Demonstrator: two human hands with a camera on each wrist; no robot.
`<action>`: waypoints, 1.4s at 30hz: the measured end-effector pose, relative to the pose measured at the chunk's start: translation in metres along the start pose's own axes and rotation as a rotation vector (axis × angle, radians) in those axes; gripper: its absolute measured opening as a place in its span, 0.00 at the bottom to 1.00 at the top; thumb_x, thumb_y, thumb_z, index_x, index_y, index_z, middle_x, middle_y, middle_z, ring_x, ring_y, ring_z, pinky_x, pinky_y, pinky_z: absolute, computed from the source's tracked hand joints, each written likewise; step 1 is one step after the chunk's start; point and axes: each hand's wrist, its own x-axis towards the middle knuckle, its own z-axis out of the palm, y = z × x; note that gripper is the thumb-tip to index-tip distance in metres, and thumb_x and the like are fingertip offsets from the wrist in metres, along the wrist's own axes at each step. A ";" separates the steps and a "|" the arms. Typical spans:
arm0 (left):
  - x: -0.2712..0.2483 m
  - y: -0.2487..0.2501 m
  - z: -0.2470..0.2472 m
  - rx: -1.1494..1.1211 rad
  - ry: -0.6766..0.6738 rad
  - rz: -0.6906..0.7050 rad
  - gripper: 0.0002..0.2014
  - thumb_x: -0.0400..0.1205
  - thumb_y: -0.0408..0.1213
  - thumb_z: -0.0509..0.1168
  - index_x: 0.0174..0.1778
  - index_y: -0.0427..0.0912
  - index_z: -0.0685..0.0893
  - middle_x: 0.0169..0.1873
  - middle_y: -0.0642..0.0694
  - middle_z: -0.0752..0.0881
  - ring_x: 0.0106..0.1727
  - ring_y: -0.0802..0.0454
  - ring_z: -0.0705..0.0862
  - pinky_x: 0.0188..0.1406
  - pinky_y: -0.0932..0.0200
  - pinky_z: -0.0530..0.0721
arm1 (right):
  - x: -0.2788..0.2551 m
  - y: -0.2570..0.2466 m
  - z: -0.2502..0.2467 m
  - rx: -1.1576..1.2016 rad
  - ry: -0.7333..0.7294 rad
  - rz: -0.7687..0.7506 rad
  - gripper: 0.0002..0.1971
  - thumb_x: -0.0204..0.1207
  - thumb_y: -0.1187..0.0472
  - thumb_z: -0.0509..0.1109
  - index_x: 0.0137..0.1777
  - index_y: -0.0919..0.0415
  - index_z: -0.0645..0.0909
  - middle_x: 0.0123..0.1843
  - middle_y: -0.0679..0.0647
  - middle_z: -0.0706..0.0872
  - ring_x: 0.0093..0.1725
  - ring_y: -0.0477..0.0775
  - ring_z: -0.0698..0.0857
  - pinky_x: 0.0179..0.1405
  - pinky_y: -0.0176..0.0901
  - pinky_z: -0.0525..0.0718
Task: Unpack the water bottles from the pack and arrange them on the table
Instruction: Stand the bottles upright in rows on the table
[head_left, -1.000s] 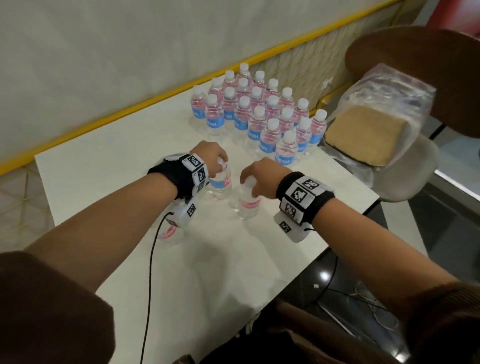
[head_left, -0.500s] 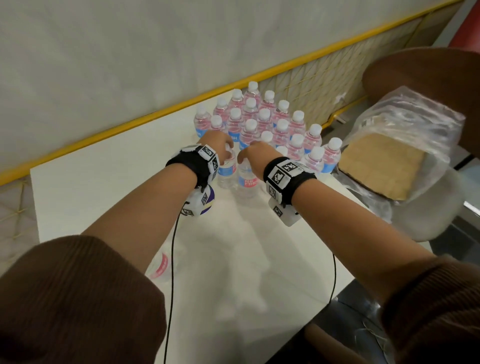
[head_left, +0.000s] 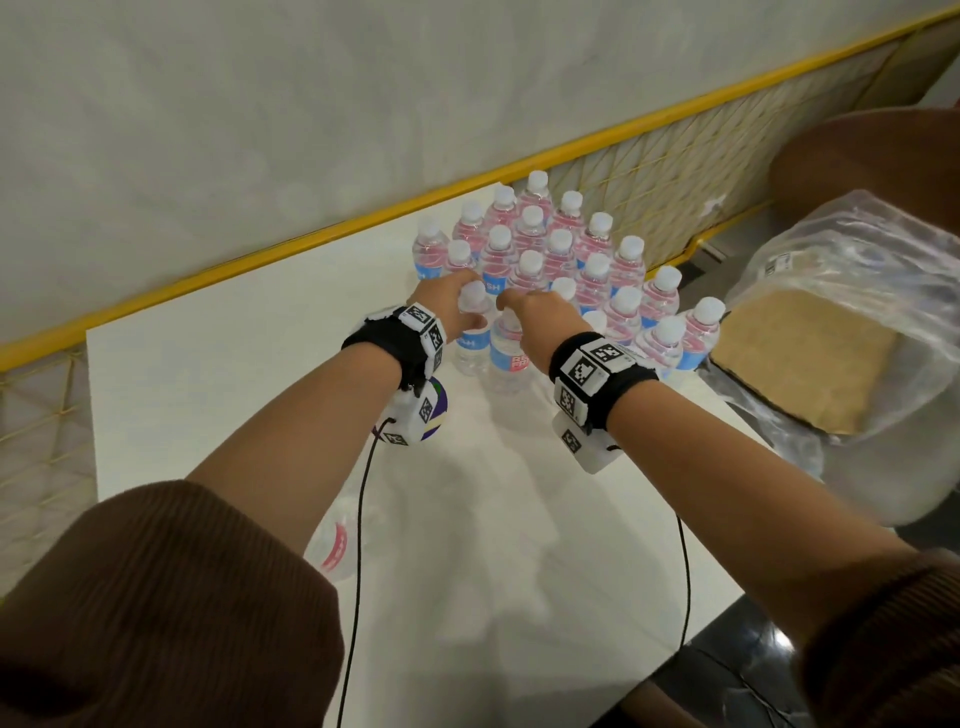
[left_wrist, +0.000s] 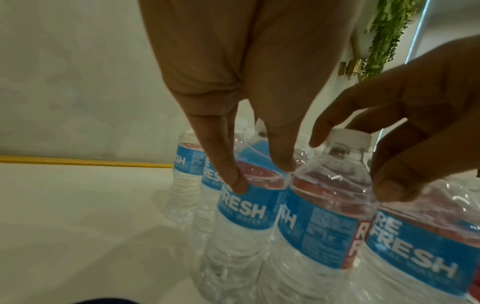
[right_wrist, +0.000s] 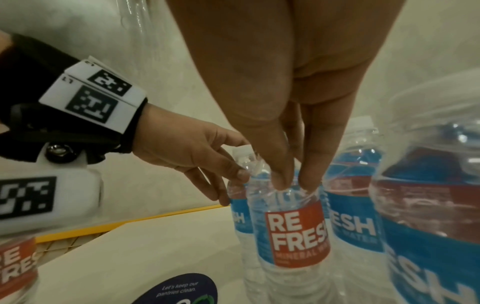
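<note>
Two clear water bottles with blue and red labels stand side by side at the near left corner of the bottle group (head_left: 566, 260) on the white table (head_left: 218, 374). My left hand (head_left: 457, 306) grips the left bottle (head_left: 474, 343) from above, fingertips on its shoulder (left_wrist: 233, 183). My right hand (head_left: 530, 317) pinches the right bottle (head_left: 506, 358) by its shoulder just above the label (right_wrist: 293, 232). The hands are almost touching. The opened plastic pack (head_left: 841, 291) with its cardboard base lies on a chair to the right.
One more bottle (head_left: 332, 545) lies on the table under my left forearm. A round dark sticker (right_wrist: 179, 288) is on the tabletop near my wrists. A yellow-framed mesh rail (head_left: 311, 239) runs behind the table; the table's edge drops off at the right.
Both hands have carried their bottles from the middle of the table away from me to the near left corner of the standing group, where the bottles now stand on the table.
</note>
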 end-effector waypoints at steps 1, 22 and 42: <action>0.000 0.000 0.001 -0.026 0.019 -0.007 0.29 0.76 0.40 0.73 0.73 0.44 0.72 0.65 0.38 0.82 0.61 0.38 0.83 0.60 0.49 0.82 | 0.001 0.000 0.001 0.006 -0.002 0.001 0.28 0.74 0.77 0.59 0.73 0.57 0.69 0.63 0.65 0.78 0.61 0.66 0.80 0.58 0.55 0.81; 0.010 -0.025 0.023 -0.366 0.040 -0.150 0.32 0.75 0.39 0.74 0.74 0.44 0.69 0.61 0.38 0.85 0.54 0.37 0.87 0.59 0.45 0.85 | 0.009 -0.001 -0.009 0.120 0.104 0.071 0.25 0.78 0.75 0.59 0.72 0.55 0.76 0.70 0.63 0.79 0.68 0.63 0.78 0.65 0.50 0.79; -0.003 -0.024 0.089 -0.442 -0.016 -0.237 0.59 0.72 0.52 0.75 0.83 0.38 0.36 0.82 0.40 0.59 0.79 0.41 0.67 0.74 0.49 0.70 | -0.058 0.049 0.017 0.484 0.451 0.166 0.23 0.80 0.66 0.65 0.75 0.59 0.70 0.75 0.56 0.74 0.75 0.57 0.72 0.73 0.46 0.68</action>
